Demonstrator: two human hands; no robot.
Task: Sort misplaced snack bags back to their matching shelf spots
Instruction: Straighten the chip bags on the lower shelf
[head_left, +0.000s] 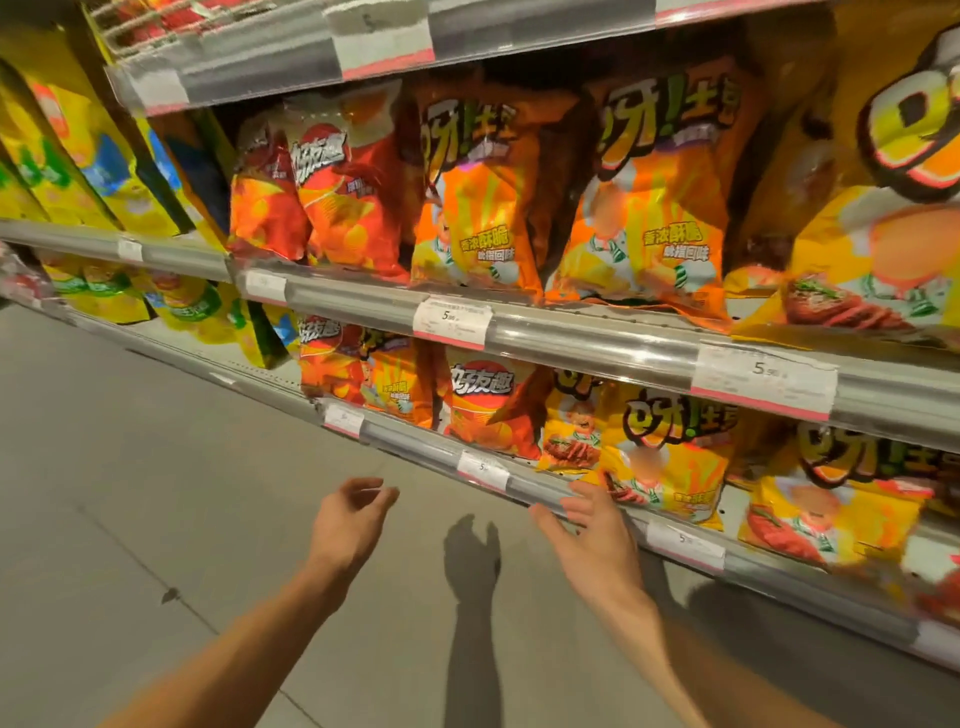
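I see two red bags (322, 182) beside orange bags (478, 208); my left hand (348, 519) and right hand (592, 535) hang empty, fingers relaxed.

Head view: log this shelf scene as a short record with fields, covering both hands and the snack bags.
left hand: left hand, empty, fingers loosely curled, held over the grey floor
right hand: right hand, empty, fingers straight, at the lower shelf's metal front rail
middle shelf: red crinkly chip bags left of orange glossy chip bags
lower shelf: one red glossy chip bag standing between orange and yellow bags
far left: yellow glossy chip bags
labels: white paper price tags on the rails
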